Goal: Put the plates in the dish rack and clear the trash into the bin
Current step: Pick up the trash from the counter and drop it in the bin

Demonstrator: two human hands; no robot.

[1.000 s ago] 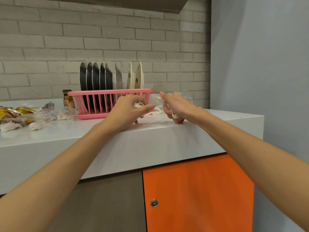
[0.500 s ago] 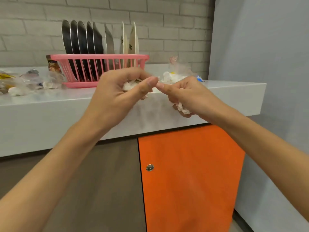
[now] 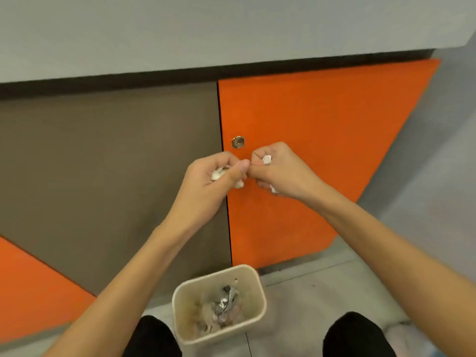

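A grey bench (image 3: 231,27) overhangs a brown door (image 3: 103,163) and an orange door (image 3: 322,124) — round metal lock (image 3: 238,142) near its left edge — above a pale floor (image 3: 322,292); grey wall (image 3: 438,150) on the right.

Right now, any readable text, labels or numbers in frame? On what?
None readable.
Shiny crumpled wrappers in beige plastic bin: print too blurred.
Round metal lock on orange cabinet door: no legible marking.
In left hand and right hand, crumpled white paper: no print visible.
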